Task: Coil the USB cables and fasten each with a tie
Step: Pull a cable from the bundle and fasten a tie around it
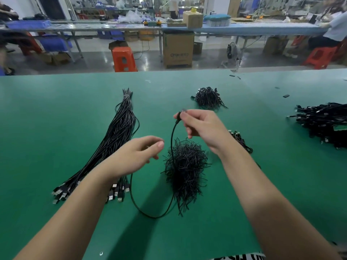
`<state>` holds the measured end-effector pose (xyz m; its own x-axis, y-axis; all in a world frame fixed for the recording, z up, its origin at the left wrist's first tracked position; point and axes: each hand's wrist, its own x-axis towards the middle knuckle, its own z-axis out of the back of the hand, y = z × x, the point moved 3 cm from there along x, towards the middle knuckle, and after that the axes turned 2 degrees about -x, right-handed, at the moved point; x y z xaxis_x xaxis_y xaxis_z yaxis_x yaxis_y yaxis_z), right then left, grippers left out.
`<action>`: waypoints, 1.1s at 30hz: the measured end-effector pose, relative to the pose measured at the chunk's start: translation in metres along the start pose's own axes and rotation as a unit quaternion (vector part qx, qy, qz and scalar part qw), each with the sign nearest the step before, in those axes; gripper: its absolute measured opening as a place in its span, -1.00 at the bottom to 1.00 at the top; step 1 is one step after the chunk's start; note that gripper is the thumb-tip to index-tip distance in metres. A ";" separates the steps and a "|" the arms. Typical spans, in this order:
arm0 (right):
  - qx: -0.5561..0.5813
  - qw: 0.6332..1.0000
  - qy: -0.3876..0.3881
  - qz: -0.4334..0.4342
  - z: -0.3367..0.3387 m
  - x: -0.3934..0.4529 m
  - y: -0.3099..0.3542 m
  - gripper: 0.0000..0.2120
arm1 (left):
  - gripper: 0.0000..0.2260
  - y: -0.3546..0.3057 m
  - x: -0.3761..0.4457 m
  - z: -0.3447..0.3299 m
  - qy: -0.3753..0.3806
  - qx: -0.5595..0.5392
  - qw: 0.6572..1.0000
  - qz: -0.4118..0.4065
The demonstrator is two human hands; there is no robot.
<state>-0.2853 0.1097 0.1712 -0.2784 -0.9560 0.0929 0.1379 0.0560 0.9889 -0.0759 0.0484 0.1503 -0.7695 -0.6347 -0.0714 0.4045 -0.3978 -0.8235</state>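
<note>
My right hand [199,126] pinches one end of a single black USB cable [171,139] above the green table [56,128]. The cable hangs down, loops over the table near me and runs back up under my left hand [139,154]. The left hand hovers with loosely curled fingers; whether it holds the cable's other end is hidden. A heap of black wire ties [185,167] lies between my hands. A long bundle of straight USB cables [116,139] lies to the left, plugs toward me.
A second heap of ties [208,97] lies farther back. A pile of coiled cables [323,121] sits at the right edge, and a few more cables [241,140] lie behind my right wrist. Beyond the table's far edge are stools, boxes and workbenches.
</note>
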 end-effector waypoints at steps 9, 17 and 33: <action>-0.051 0.997 0.042 0.028 -0.032 -0.009 0.001 -0.87 | -0.60 -0.024 0.021 -0.010 -0.009 -0.013 1.000 -0.005; -0.021 0.999 0.041 0.028 -0.038 -0.013 -0.001 -0.87 | -0.64 -0.019 0.020 -0.011 0.020 0.016 1.000 -0.006; 0.104 0.984 0.124 -0.078 -0.090 -0.030 -0.036 -0.68 | -0.56 -0.013 0.014 0.028 -0.226 -0.198 0.948 -0.104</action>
<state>-0.1965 0.1110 0.1223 -0.0376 -0.9970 -0.0670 -0.0928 -0.0632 0.9937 -0.0777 0.0263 0.1756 -0.4864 -0.8241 0.2904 -0.0189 -0.3223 -0.9464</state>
